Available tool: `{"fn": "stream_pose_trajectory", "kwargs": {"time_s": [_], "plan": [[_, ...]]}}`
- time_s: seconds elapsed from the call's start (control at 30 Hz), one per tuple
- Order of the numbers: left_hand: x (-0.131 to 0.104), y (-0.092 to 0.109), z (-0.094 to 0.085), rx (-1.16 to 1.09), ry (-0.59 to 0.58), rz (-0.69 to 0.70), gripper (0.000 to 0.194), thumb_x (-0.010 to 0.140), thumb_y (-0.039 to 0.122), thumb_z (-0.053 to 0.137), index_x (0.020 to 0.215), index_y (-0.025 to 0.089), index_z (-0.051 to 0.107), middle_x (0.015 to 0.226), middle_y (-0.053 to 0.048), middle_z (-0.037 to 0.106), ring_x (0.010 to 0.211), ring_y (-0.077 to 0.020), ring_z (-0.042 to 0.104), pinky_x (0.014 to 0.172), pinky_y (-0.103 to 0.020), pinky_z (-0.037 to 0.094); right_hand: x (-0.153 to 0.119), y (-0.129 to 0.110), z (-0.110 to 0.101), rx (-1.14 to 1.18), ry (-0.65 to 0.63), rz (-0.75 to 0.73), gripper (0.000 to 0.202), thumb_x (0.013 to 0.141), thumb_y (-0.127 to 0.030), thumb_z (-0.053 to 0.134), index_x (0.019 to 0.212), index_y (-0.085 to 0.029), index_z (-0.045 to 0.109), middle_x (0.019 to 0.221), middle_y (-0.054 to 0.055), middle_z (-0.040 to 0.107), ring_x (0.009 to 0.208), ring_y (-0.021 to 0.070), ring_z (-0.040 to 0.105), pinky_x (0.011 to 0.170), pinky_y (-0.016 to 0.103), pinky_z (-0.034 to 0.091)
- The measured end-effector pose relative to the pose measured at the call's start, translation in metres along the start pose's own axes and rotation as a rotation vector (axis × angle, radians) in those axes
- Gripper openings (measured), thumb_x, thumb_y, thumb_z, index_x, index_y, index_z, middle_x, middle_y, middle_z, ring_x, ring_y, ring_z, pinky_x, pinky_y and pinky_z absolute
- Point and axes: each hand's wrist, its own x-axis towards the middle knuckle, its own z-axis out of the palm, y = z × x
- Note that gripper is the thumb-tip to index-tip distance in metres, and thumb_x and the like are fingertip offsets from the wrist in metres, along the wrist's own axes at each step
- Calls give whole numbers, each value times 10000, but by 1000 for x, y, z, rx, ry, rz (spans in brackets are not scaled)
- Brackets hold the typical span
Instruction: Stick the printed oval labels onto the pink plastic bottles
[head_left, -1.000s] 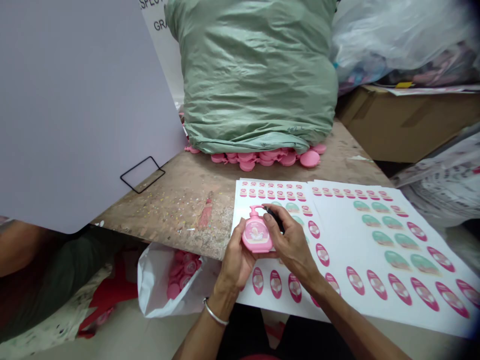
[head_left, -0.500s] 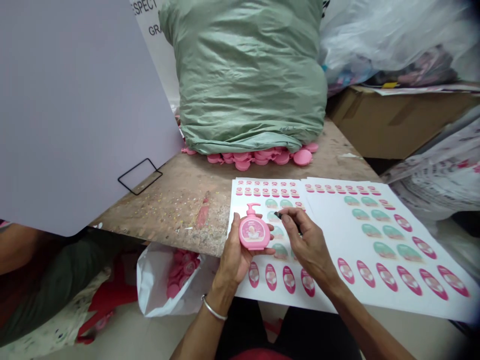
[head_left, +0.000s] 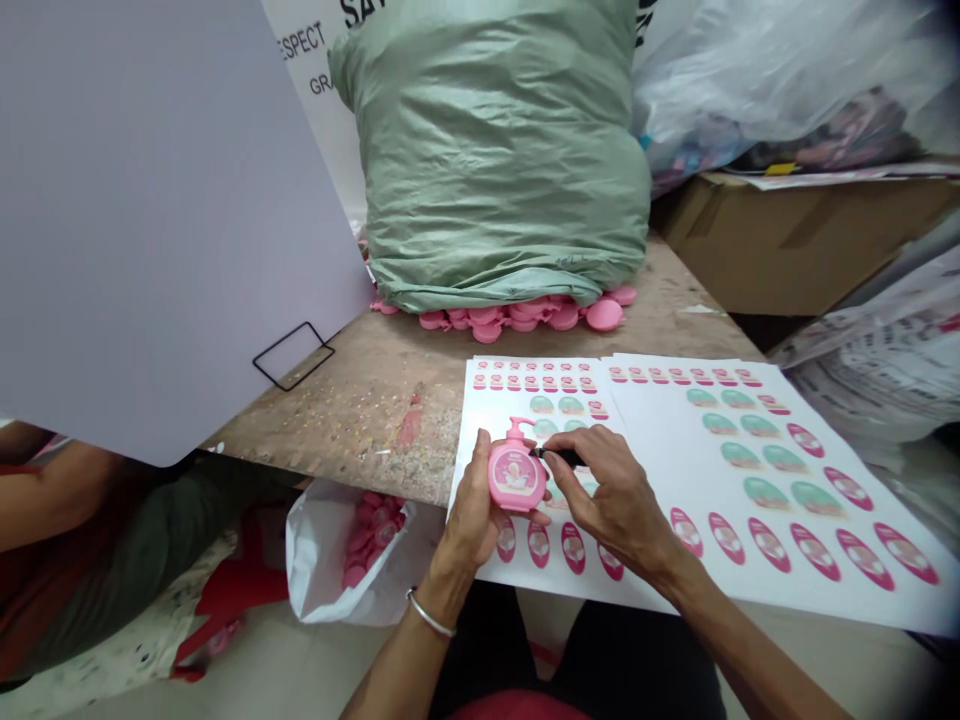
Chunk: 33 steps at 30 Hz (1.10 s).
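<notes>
My left hand (head_left: 474, 515) is wrapped round a pink toy pump bottle (head_left: 517, 478), holding it upright above the sheet. A round label with a picture is on the bottle's front. In my right hand (head_left: 611, 490), thumb and fingers pinch a slim black tool (head_left: 564, 456) of a kind I cannot make out. Its tip is at the upper right edge of the bottle's label; whether it touches is not clear. Below both hands lies the left sticker sheet (head_left: 491, 400), printed with pink ovals, green domes and small pink labels.
A second sticker sheet (head_left: 667, 450) lies to the right. Behind, a large green bag (head_left: 502, 150) rests over several pink pieces (head_left: 604, 316). A white bag (head_left: 315, 560) of pink pieces hangs below the table edge. A grey panel (head_left: 150, 200) stands left, partly hiding a person (head_left: 67, 500).
My right hand has brought the black tool down and left to the bottle's label. The bottle has moved slightly right and down in view. The camera view has shifted a little.
</notes>
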Motion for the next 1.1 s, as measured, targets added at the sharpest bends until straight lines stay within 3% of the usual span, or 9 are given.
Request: {"fn": "stream_pose_trajectory", "kwargs": {"time_s": [0.2, 0.37, 0.47, 0.6, 0.83, 1.1], "plan": [[-2, -6, 17, 34, -58, -21, 529, 916, 534, 385, 1054, 79, 617, 757, -112, 685, 636, -193, 670, 435, -227, 520, -10, 8, -15, 247, -53, 171, 38, 896, -229, 537, 912, -213, 567, 852, 27, 608, 792, 172, 545, 716, 326, 441], [3, -15, 44, 48, -118, -150, 503, 920, 498, 372, 1011, 62, 606, 674, -108, 664, 537, -209, 642, 350, -263, 490, -20, 11, -40, 304, -51, 209, 45, 883, -262, 566, 863, -221, 564, 802, 6, 596, 747, 158, 545, 717, 320, 441], [6, -20, 58, 31, -154, -173, 477, 915, 491, 384, 997, 74, 600, 691, -110, 666, 546, -214, 646, 344, -262, 483, -26, 16, -59, 249, 34, 250, 55, 880, -272, 572, 863, -220, 568, 822, 10, 602, 776, 162, 559, 738, 318, 444], [5, -25, 68, 52, -137, -100, 466, 904, 497, 421, 976, 73, 601, 695, -113, 663, 592, -211, 658, 369, -231, 476, -35, 20, -75, 169, 172, 374, 90, 907, -287, 529, 870, -214, 566, 831, 20, 615, 774, 160, 568, 708, 304, 448], [-2, -33, 67, 77, -194, -79, 475, 888, 525, 451, 1016, 88, 585, 743, -111, 684, 594, -210, 668, 362, -227, 464, -42, 4, -65, -178, 208, 128, 45, 873, -220, 566, 902, -207, 597, 807, 25, 653, 765, 189, 551, 742, 365, 373], [-4, -31, 46, 100, -267, -196, 536, 887, 550, 417, 966, 60, 619, 589, -95, 657, 431, -182, 613, 339, -237, 452, -40, 1, -57, -37, 63, 120, 38, 869, -247, 579, 889, -220, 596, 813, 23, 656, 760, 179, 564, 723, 345, 394]]}}
